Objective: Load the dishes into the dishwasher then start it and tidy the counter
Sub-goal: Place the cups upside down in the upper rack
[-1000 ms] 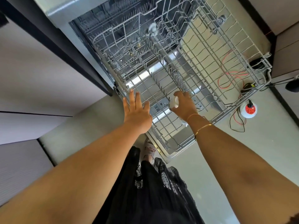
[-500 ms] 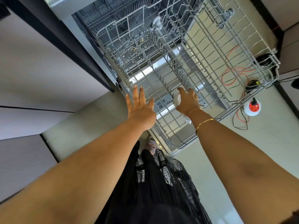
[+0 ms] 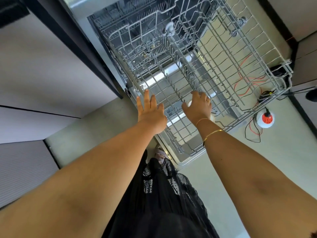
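rack: grey wire grid. dish in right hand: white. bangles: gold. skirt: black, sheer, dot pattern. orange-red cable, black cable. socket: white, red-orange centre. floor: pale grey-green. cabinet fronts: off-white, black trim.

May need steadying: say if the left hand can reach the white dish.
Probably yes: the left hand is open, empty, beside the dish in the right hand; only low rack tines lie between.
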`<control>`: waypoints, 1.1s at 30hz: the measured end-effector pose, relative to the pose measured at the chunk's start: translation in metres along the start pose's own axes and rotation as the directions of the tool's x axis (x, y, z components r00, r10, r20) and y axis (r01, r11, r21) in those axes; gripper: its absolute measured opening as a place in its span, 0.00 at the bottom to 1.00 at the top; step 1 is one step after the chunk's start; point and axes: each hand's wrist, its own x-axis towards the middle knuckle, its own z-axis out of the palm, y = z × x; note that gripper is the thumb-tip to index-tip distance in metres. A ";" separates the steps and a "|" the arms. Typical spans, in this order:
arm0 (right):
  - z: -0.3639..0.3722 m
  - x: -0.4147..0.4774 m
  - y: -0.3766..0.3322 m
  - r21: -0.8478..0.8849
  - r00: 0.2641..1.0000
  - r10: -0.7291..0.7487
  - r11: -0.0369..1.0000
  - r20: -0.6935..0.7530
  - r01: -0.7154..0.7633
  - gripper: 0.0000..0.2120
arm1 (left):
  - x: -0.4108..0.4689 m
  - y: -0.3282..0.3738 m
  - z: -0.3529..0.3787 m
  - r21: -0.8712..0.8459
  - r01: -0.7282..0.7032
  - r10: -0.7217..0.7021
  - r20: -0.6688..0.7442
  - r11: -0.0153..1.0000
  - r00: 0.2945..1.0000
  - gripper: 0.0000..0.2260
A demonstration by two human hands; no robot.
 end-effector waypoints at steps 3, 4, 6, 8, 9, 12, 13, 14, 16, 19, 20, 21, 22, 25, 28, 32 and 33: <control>-0.018 -0.008 -0.025 0.102 0.992 -0.083 0.990 -0.095 0.093 0.19 | -0.012 -0.003 -0.014 -0.118 -0.031 0.017 -0.123 0.992 0.992 0.22; -0.027 -0.010 -0.036 0.134 0.985 -0.119 0.982 -0.128 0.136 0.18 | -0.017 -0.005 -0.021 -0.167 -0.038 0.009 -0.171 0.985 0.985 0.21; -0.045 -0.016 -0.059 0.178 0.967 -0.173 0.962 -0.189 0.207 0.17 | -0.024 -0.010 -0.039 -0.262 -0.057 -0.014 -0.261 0.964 0.965 0.20; -0.065 -0.024 -0.084 0.220 0.940 -0.229 0.932 -0.255 0.287 0.16 | -0.033 -0.021 -0.060 -0.316 -0.084 -0.043 -0.375 0.945 0.926 0.19; -0.075 -0.027 -0.097 0.236 0.921 -0.262 0.913 -0.289 0.334 0.15 | -0.039 -0.028 -0.071 -0.334 -0.098 -0.060 -0.434 0.938 0.899 0.18; -0.103 -0.035 -0.133 0.279 0.854 -0.362 0.834 -0.375 0.476 0.13 | -0.059 -0.050 -0.105 -0.438 -0.143 -0.141 -0.555 0.888 0.820 0.17; -0.113 -0.038 -0.146 0.280 0.828 -0.402 0.805 -0.391 0.524 0.13 | -0.067 -0.059 -0.116 -0.476 -0.153 -0.180 -0.584 0.866 0.792 0.17; -0.121 -0.041 -0.159 0.280 0.804 -0.434 0.778 -0.407 0.562 0.13 | -0.075 -0.068 -0.126 -0.504 -0.155 -0.225 -0.613 0.850 0.758 0.17; -0.139 -0.046 -0.187 0.274 0.767 -0.476 0.741 -0.430 0.613 0.13 | -0.087 -0.086 -0.146 -0.554 -0.158 -0.314 -0.658 0.817 0.685 0.16; -0.165 -0.058 -0.234 0.262 0.687 -0.566 0.652 -0.455 0.711 0.14 | -0.108 -0.120 -0.173 -0.654 -0.172 -0.468 -0.676 0.736 0.570 0.16; -0.172 -0.061 -0.251 0.254 0.655 -0.598 0.618 -0.462 0.744 0.14 | -0.115 -0.134 -0.182 -0.669 -0.173 -0.508 -0.685 0.723 0.522 0.17; -0.176 -0.063 -0.264 0.237 0.623 -0.624 0.591 -0.471 0.771 0.14 | -0.121 -0.146 -0.189 -0.675 -0.165 -0.539 -0.692 0.719 0.480 0.17; -0.180 -0.066 -0.279 0.224 0.593 -0.647 0.564 -0.479 0.795 0.14 | -0.127 -0.162 -0.196 -0.684 -0.153 -0.571 -0.694 0.713 0.438 0.17; -0.183 -0.072 -0.325 0.218 0.532 -0.692 0.493 -0.488 0.842 0.13 | -0.143 -0.215 -0.214 -0.715 -0.122 -0.652 -0.683 0.688 0.328 0.16; -0.183 -0.076 -0.373 0.188 0.466 -0.735 0.433 -0.492 0.882 0.12 | -0.151 -0.275 -0.228 -0.751 -0.094 -0.716 -0.654 0.654 0.244 0.14; -0.178 -0.075 -0.446 0.159 0.409 -0.781 0.381 -0.472 0.911 0.13 | -0.156 -0.368 -0.236 -0.846 -0.017 -0.831 -0.526 0.533 0.180 0.16; -0.176 -0.075 -0.465 0.162 0.405 -0.785 0.375 -0.468 0.913 0.13 | -0.158 -0.392 -0.236 -0.879 0.008 -0.866 -0.467 0.476 0.178 0.18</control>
